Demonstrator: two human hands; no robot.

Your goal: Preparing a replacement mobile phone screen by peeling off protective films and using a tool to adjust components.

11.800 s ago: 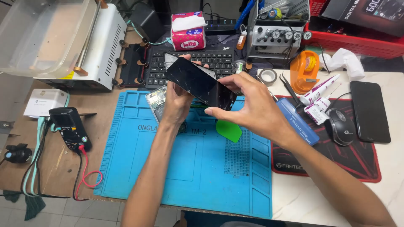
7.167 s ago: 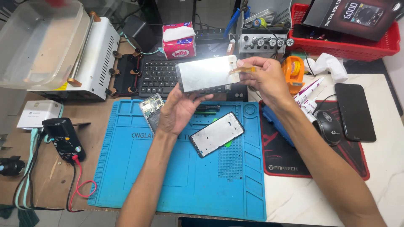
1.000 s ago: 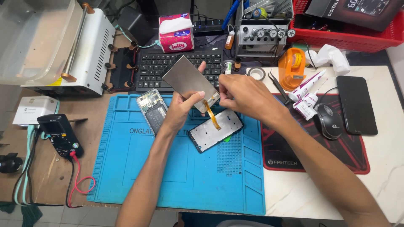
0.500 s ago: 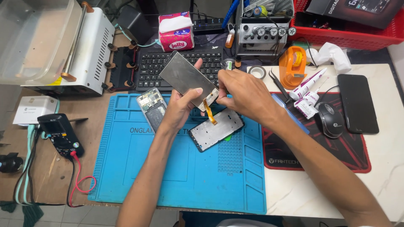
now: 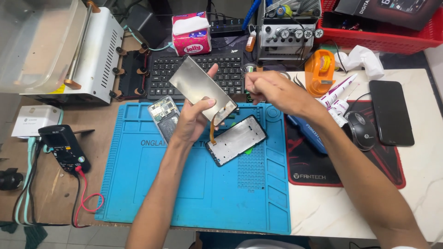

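My left hand point(image 5: 193, 121) holds a phone display panel point(image 5: 199, 87) tilted up, its grey back facing me. An orange flex cable point(image 5: 213, 129) hangs from the panel's lower end toward a black phone frame point(image 5: 236, 146) lying on the blue work mat point(image 5: 184, 193). My right hand point(image 5: 271, 90) hovers above the mat's far right corner, fingers curled together near a small bottle; I cannot tell whether they pinch anything. A bare phone body with its circuit board showing point(image 5: 164, 116) lies on the mat just left of my left hand.
A black keyboard point(image 5: 194, 74) and a pink tissue pack point(image 5: 191, 33) sit behind the mat. A multimeter point(image 5: 64, 148) with a red lead lies at left. At right are an orange tape dispenser point(image 5: 320, 71), glue tubes point(image 5: 339, 94), a mouse point(image 5: 361, 130) and a dark phone point(image 5: 391, 112).
My right hand has lifted away from the flex cable and drawn back toward the keyboard. The display panel stays in my left hand, tilted a little higher.
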